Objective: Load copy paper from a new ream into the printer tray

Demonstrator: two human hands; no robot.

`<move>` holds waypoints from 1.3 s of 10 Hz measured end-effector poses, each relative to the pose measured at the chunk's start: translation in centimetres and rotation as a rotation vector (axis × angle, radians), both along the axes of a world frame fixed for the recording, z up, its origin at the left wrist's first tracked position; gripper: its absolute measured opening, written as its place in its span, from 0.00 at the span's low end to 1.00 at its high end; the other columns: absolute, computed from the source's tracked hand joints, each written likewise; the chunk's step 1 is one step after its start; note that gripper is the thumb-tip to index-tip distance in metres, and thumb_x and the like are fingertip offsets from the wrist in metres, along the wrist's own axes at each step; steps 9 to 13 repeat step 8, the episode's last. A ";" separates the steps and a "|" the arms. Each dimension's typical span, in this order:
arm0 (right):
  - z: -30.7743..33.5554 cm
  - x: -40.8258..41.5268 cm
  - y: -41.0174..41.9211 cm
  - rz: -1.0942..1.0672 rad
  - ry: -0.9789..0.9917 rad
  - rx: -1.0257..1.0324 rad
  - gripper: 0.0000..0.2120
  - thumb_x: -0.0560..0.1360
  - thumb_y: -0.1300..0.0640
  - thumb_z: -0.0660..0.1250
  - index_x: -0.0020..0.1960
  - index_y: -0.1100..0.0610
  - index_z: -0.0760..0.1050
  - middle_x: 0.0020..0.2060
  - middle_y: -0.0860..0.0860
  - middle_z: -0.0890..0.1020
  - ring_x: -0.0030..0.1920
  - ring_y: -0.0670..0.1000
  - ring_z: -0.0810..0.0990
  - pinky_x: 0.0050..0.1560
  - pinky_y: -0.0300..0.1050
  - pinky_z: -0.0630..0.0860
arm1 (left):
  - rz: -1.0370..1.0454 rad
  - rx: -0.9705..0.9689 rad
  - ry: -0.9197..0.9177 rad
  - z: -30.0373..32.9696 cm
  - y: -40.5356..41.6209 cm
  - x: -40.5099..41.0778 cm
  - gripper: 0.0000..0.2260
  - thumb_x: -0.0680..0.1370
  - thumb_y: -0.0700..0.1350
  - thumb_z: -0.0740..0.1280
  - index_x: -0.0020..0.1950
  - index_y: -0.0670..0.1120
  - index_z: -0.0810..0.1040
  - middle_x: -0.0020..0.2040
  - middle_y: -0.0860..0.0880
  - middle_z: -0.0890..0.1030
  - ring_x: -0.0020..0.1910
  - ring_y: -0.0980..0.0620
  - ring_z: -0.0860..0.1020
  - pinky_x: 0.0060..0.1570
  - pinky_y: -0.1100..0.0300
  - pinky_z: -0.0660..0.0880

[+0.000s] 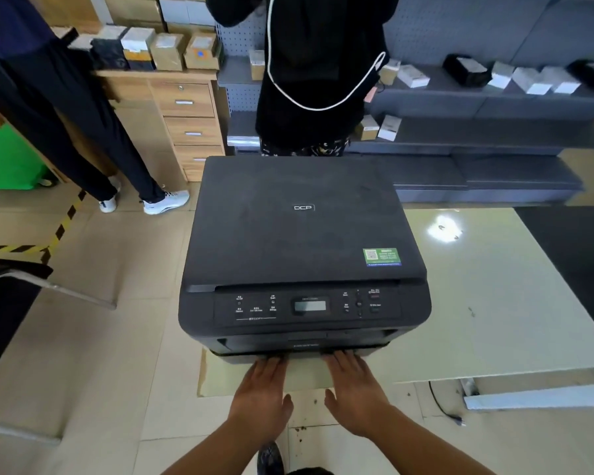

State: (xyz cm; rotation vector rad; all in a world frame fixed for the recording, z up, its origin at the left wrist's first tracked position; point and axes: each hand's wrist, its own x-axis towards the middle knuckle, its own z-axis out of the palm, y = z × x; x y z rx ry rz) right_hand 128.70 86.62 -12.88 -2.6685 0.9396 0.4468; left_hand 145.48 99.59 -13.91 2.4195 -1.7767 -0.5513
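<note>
Printer [304, 245] at the near left end of the table [494, 303], front flush with its edge. Tray [302, 356] at the base, fingertips of both flat, spread hands, left [263, 395] and right [355, 392], against its front. Open floor [93, 354] left; legs [309, 80] close behind.

The printer [302, 234] is matt black plastic, faintly dusty on its lid. The bench [487, 303] is pale, glossy and smooth. The drawers [189, 121] look wooden.
</note>
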 end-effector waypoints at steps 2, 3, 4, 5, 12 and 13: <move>-0.2 0.6 -0.4 -0.001 0.040 -0.002 0.30 0.77 0.49 0.56 0.77 0.54 0.53 0.74 0.54 0.63 0.75 0.58 0.58 0.77 0.55 0.51 | -0.017 0.002 0.031 -0.5 -0.5 1.1 0.30 0.70 0.55 0.58 0.70 0.45 0.70 0.63 0.49 0.77 0.61 0.45 0.76 0.64 0.51 0.73; -0.3 0.4 -0.3 0.003 0.019 -0.010 0.29 0.76 0.50 0.57 0.75 0.53 0.56 0.71 0.52 0.66 0.72 0.56 0.62 0.76 0.54 0.54 | -0.018 -0.037 0.037 -0.4 -0.4 1.0 0.28 0.67 0.54 0.60 0.65 0.45 0.75 0.56 0.50 0.79 0.53 0.48 0.79 0.57 0.54 0.78; -0.2 0.4 -0.1 -0.020 -0.027 -0.003 0.29 0.76 0.50 0.58 0.76 0.53 0.57 0.71 0.51 0.67 0.73 0.56 0.62 0.77 0.52 0.54 | 0.005 -0.061 0.041 -0.4 -0.1 0.6 0.29 0.68 0.53 0.62 0.68 0.44 0.73 0.61 0.48 0.78 0.59 0.46 0.78 0.63 0.53 0.74; 0.1 0.3 0.3 -0.040 -0.042 0.000 0.30 0.77 0.50 0.59 0.77 0.53 0.56 0.73 0.51 0.66 0.74 0.55 0.62 0.77 0.49 0.53 | 0.003 0.022 0.065 0.5 0.1 0.3 0.31 0.75 0.54 0.59 0.77 0.46 0.58 0.76 0.48 0.63 0.74 0.46 0.61 0.74 0.54 0.54; 0.5 -3.4 2.3 -0.063 -0.009 -0.035 0.29 0.77 0.51 0.59 0.77 0.56 0.58 0.73 0.52 0.66 0.72 0.54 0.64 0.76 0.49 0.54 | 0.067 0.054 0.042 2.0 4.5 -2.6 0.30 0.77 0.54 0.57 0.77 0.46 0.55 0.76 0.49 0.62 0.75 0.49 0.58 0.75 0.55 0.53; 0.5 -3.4 2.3 -0.063 -0.009 -0.035 0.29 0.77 0.51 0.59 0.77 0.56 0.58 0.73 0.52 0.66 0.72 0.54 0.64 0.76 0.49 0.54 | 0.067 0.054 0.042 2.0 4.5 -2.6 0.30 0.77 0.54 0.57 0.77 0.46 0.55 0.76 0.49 0.62 0.75 0.49 0.58 0.75 0.55 0.53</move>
